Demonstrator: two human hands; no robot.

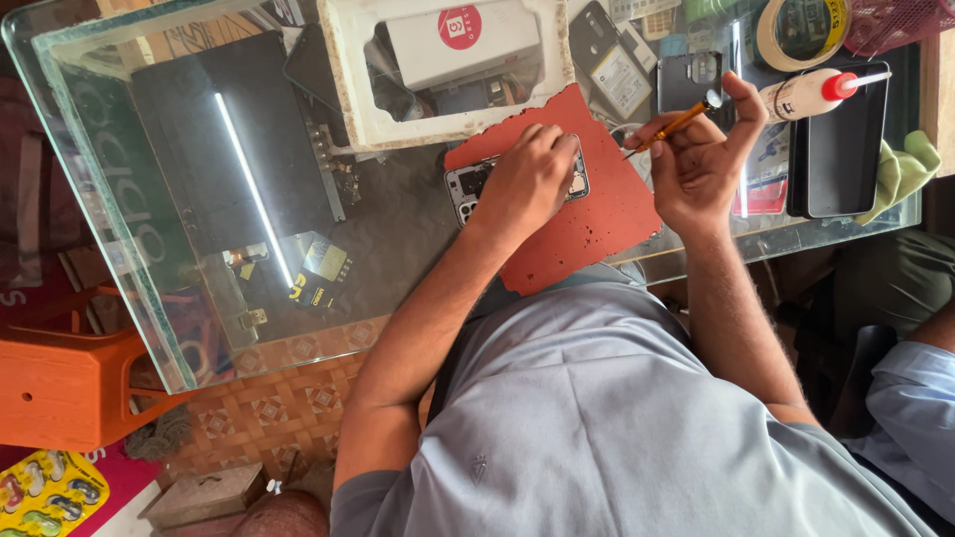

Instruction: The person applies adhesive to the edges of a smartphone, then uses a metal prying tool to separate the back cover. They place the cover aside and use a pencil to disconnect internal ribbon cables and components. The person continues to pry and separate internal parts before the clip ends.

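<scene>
An opened smartphone (468, 185) with its back cover off lies on a torn red mat (587, 214) on a glass table (149, 239). My left hand (527, 179) presses down flat on the phone and covers most of it. Just to its right, my right hand (701, 154) is raised a little above the mat and grips a small screwdriver (676, 124) with an orange shaft, tip pointing left toward the phone.
A white foam tray (353, 99) holding a white box sits behind the mat. A glue bottle with red cap (811, 91), tape roll (801, 30), black tablet (846, 149) and green cloth (900, 169) lie right. An orange stool (60, 393) stands left. Another person's sleeve (915, 418) is at right.
</scene>
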